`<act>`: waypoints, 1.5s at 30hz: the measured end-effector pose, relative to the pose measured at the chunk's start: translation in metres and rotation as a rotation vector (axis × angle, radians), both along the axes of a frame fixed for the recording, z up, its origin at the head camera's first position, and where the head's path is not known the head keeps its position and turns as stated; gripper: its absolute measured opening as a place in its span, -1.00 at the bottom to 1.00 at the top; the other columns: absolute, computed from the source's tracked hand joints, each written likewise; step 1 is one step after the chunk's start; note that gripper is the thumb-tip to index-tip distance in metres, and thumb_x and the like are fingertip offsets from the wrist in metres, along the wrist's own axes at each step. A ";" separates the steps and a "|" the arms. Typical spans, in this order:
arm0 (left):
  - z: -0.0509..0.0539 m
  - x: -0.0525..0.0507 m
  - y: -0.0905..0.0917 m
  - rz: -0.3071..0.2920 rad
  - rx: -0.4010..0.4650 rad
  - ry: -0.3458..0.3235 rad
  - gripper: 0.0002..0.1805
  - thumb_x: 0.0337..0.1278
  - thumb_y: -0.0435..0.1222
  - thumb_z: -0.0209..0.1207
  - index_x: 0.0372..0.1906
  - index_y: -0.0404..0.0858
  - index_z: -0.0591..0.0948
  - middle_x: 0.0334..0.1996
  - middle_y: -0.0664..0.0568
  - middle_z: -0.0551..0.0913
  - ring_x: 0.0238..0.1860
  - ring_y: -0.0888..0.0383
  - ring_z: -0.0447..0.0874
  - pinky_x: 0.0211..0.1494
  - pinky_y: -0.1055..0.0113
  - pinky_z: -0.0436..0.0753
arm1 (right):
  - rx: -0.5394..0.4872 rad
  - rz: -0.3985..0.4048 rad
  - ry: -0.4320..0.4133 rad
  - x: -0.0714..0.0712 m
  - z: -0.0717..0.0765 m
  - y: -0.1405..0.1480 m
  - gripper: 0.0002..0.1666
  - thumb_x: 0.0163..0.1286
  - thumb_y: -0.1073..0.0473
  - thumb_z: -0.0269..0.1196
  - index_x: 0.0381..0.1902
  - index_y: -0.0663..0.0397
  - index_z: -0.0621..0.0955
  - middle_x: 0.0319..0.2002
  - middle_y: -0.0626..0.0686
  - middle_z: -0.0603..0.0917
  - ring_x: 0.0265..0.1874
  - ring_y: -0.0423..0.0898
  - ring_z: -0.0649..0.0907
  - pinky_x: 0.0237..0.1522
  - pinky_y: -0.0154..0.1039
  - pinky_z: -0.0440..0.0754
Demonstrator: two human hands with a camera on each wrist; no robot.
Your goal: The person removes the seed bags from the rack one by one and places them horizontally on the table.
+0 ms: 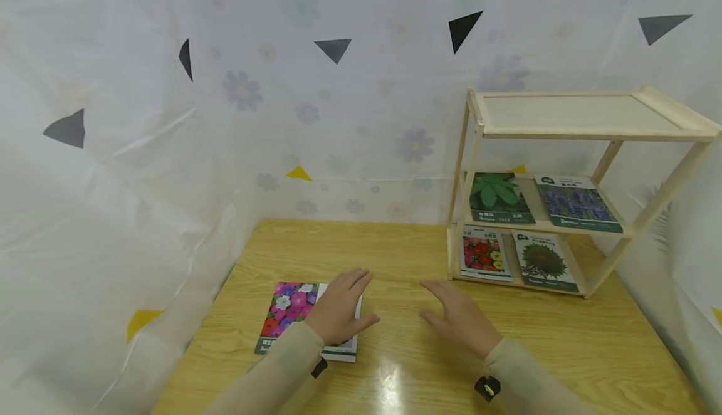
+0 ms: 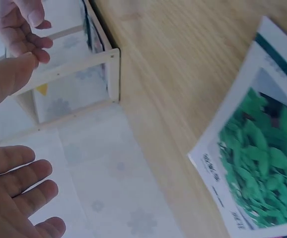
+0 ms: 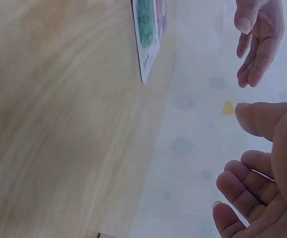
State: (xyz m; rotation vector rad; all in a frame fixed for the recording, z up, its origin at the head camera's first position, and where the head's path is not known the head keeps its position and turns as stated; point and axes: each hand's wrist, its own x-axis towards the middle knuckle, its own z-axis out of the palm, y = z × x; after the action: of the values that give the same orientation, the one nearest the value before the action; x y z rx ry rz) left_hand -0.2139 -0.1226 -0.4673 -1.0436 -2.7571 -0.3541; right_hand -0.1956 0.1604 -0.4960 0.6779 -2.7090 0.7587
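Observation:
My left hand hovers over two flower-picture seed packets at the table's left, its fingers extended and holding nothing. One packet shows pink, purple and white petunias. Partly hidden under the hand in the head view, the other, a white-bordered packet, shows green leaves in the left wrist view. To the right, my right hand is held above bare wood, with relaxed fingers and nothing in its grasp. The palms face each other across a gap.
A two-tier wooden rack stands at the back right. On its middle shelf lie a green-leaf packet and a purple-flower packet; below are a red-and-yellow flower packet and a spiky brown-green plant packet. White sheeting surrounds the wooden table.

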 end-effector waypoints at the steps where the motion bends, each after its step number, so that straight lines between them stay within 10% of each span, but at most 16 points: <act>1: 0.002 -0.001 0.003 -0.003 0.003 0.012 -0.08 0.12 0.15 0.23 0.44 -0.28 0.24 0.37 -0.08 0.31 0.39 0.00 0.22 0.43 0.01 0.19 | -0.003 -0.002 0.009 -0.001 0.002 0.002 -0.29 0.18 0.08 0.43 0.27 0.14 0.48 0.14 0.12 0.56 0.11 0.08 0.56 0.10 0.03 0.55; 17: 0.034 -0.023 0.062 -0.093 -0.039 0.264 -0.13 0.11 0.16 0.22 0.38 -0.31 0.32 0.30 -0.08 0.38 0.34 0.02 0.31 0.37 0.07 0.32 | -0.011 -0.046 0.285 -0.012 0.048 0.045 -0.29 0.06 0.21 0.48 0.18 0.26 0.53 0.03 0.24 0.60 -0.01 0.17 0.57 -0.09 0.12 0.59; 45: 0.092 -0.042 0.176 -0.148 -0.288 0.369 -0.16 0.26 0.21 0.00 0.45 -0.25 0.22 0.41 -0.03 0.25 0.41 0.08 0.18 0.42 0.19 0.24 | 0.119 -0.186 0.407 -0.038 0.098 0.122 -0.27 0.03 0.22 0.48 0.16 0.36 0.51 0.01 0.36 0.57 -0.04 0.28 0.56 -0.07 0.21 0.54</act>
State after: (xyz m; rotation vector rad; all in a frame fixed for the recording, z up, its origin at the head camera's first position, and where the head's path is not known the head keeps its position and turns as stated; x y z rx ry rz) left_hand -0.2562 0.0533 -0.3750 -1.2383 -2.4483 0.2086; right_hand -0.2338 0.2829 -0.3979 0.5267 -2.4096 0.3691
